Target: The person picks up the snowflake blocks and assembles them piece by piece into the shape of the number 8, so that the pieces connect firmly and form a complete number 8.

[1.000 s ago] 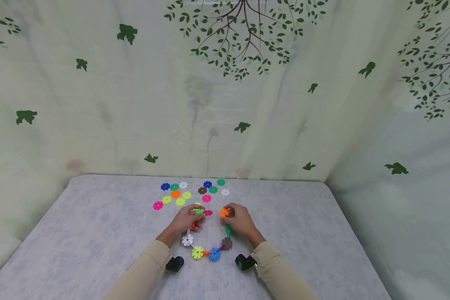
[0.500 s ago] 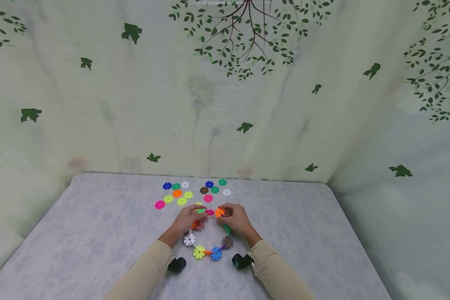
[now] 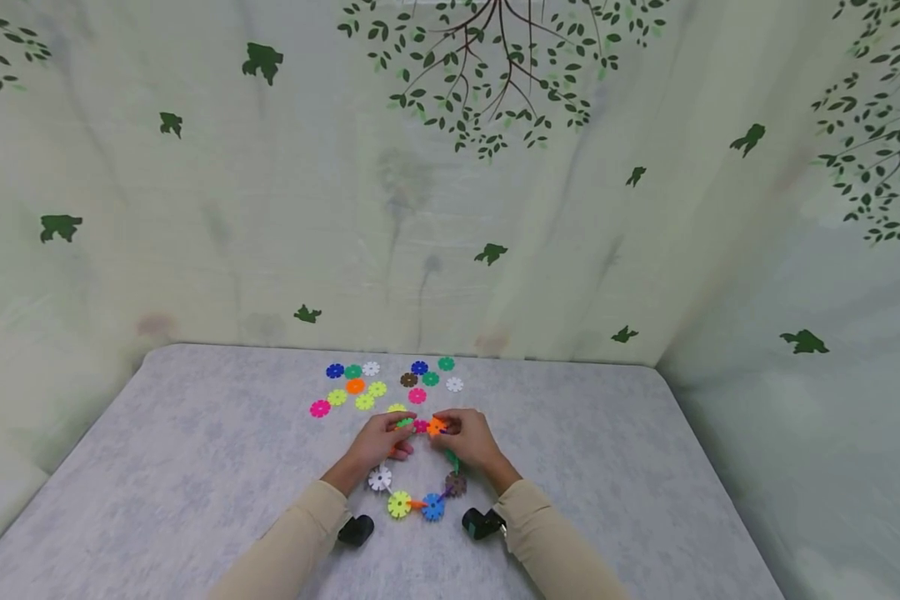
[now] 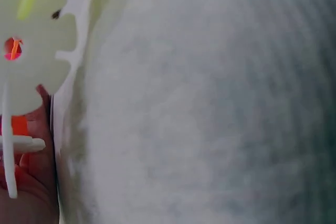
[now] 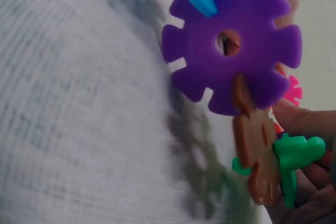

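Observation:
A chain of slotted, flower-shaped plastic discs loops between my hands in the head view. My left hand (image 3: 375, 442) pinches a light green disc (image 3: 404, 423), with a pink disc (image 3: 421, 426) at its right. My right hand (image 3: 474, 439) pinches an orange disc (image 3: 437, 426) right up against the pink one; whether they interlock I cannot tell. Nearer me the loop shows a white disc (image 3: 379, 477), a yellow disc (image 3: 399, 504), a blue disc (image 3: 432, 507) and a brown disc (image 3: 456, 484). A purple disc (image 5: 194, 56) fills the right wrist view. Fingers hide parts of the chain.
Loose discs lie beyond the hands, among them an orange one (image 3: 355, 386), a pink one (image 3: 319, 408) and a dark blue one (image 3: 419, 367). Grey cloth covers the table (image 3: 607, 467). A leaf-printed curtain (image 3: 390, 208) rises behind its far edge.
My right hand has moved left with the orange disc, closing the gap to the pink disc. My left hand has stayed almost in place. The head view has shifted slightly.

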